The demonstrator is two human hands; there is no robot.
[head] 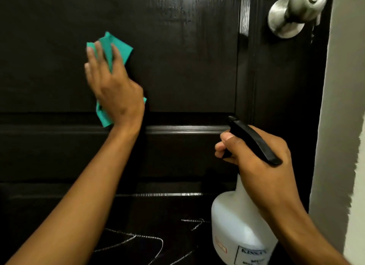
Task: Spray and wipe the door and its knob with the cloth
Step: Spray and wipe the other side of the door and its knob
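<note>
A dark brown panelled door [187, 71] fills most of the view. Its round silver knob [296, 10] sits at the top right. My left hand [112, 85] presses a teal cloth [116, 45] flat against the upper panel, left of centre. The cloth shows above my fingers and below my wrist. My right hand [256, 162] grips the neck of a white spray bottle [239, 229] with a black trigger head, held low at the right, nozzle facing the door. A wet sheen shows on the panel near the knob.
A pale wall or door frame [343, 126] runs down the right edge beside the door. White scratch-like marks [138, 239] cross the lower door panel. Raised mouldings divide the door into panels.
</note>
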